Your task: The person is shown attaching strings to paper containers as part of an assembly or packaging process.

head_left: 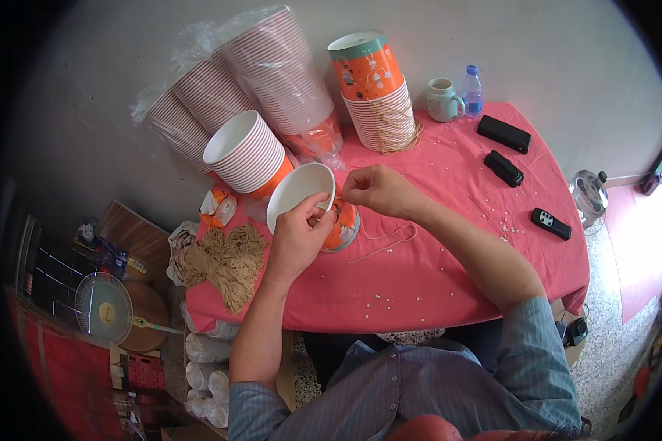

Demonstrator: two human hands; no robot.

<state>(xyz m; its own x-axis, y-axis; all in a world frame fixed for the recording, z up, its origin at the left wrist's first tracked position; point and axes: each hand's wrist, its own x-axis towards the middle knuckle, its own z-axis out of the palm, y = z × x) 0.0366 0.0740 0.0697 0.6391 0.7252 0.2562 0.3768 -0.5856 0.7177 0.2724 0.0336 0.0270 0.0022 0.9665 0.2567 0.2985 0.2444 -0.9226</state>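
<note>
- From the head view, the left hand (296, 237) is wrapped round a paper cup (310, 200) that lies tipped on its side, its white inside facing up and left and its orange patterned outside toward the counter (434, 279); fingers and thumb are curled on the rim and wall.
- The right hand (379, 189) sits just to the right of the cup's rim, fingertips pinched together on something small at the rim; what exactly is between them is too small to tell, though it looks like an end of string.
- A loop of tan string (390, 239) lies on the pink cloth just below and right of the cup, and tiny white beads (379, 298) are scattered over the cloth toward the near edge and the right side.
- Left of the cup a heap of cut strings (224, 261) lies at the counter's left edge, with a small crumpled orange cup (218, 208) behind it.
- Behind the hands, stacks of cups (246, 151) lie on their sides, some in clear plastic sleeves (272, 66); an upright stack (375, 95) stands further right with string wound round its base.
- At the far edge are a pale green mug (443, 99) and a small water bottle (472, 92), just beside each other.
- On the right half of the cloth lie three black devices (504, 134), well apart from the hands.
- On the floor at the left stands a small fan (104, 309).
</note>
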